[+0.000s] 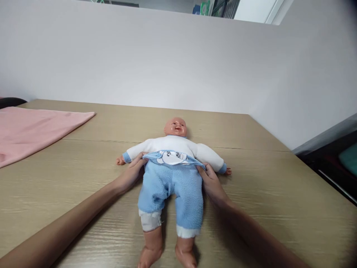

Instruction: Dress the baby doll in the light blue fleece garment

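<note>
A baby doll (177, 127) lies on its back on the wooden table (106, 230), head away from me and bare feet toward me. It has on a white top (156, 146) with blue cuffs and fuzzy blue overalls (186, 191) with white leg hems. The overalls' bib (173, 158), printed with an animal face, lies bunched across the doll's middle. My left hand (135, 167) is closed on the bib's left corner. On the opposite corner, my right hand (209, 180) pinches the blue fabric. Some fingertips are hidden under the cloth.
A pink cloth (36, 130) is spread on the table's left side. A white wall (167, 63) rises behind the table and along its right. A dark object with a green part (348, 160) stands beyond the right edge.
</note>
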`<state>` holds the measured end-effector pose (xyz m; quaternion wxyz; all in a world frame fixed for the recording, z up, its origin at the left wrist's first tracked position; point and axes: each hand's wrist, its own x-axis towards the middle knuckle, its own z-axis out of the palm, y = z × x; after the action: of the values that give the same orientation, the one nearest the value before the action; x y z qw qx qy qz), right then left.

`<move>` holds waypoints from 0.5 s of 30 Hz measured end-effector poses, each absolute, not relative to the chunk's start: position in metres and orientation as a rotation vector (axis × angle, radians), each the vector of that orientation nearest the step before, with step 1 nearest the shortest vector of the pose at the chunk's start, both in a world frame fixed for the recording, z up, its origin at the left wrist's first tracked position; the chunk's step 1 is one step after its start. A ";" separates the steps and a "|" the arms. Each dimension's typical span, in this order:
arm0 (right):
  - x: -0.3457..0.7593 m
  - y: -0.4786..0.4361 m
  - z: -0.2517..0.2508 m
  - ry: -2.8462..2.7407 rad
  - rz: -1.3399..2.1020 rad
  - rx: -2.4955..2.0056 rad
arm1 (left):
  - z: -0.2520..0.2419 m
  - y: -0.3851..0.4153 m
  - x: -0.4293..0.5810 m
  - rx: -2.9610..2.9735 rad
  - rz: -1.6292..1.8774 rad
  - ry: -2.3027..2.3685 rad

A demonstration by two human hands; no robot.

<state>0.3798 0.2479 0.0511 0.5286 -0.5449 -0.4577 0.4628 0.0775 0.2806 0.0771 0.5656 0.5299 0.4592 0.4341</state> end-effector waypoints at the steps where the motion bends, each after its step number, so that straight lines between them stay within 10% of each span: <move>1: 0.380 0.250 0.052 -1.089 1.129 -1.295 | 0.075 0.280 0.081 1.157 1.043 1.060; 15: 0.385 0.263 0.078 -1.253 1.012 -1.228 | 0.083 0.306 0.071 1.218 1.033 0.872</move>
<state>0.3850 0.2633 0.0781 0.5298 -0.5141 -0.5246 0.4240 0.0713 0.3059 0.0835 0.6137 0.5285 0.3783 0.4482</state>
